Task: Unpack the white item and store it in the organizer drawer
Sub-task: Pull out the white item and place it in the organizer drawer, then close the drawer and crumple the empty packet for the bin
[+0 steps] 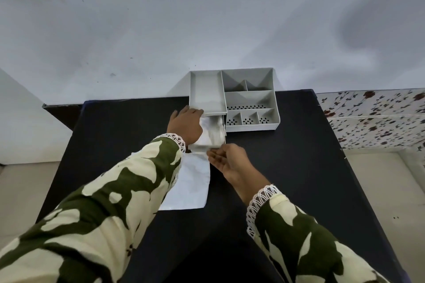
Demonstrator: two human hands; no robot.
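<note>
Drawer (pixel 219 132) of grey organizer (pixel 250 99) holds white item (pixel 210 131) under left hand (pixel 185 124)

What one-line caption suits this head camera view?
Two hands tuck a white item into the organizer's open drawer; empty wrapper lies nearby.

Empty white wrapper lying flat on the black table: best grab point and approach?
Take the white wrapper by its near right corner, coming from the right with the right hand. It lies flat, so a pinch needs a free edge to lift; its left side sits under the left sleeve, while the right and near edges are exposed.
</note>
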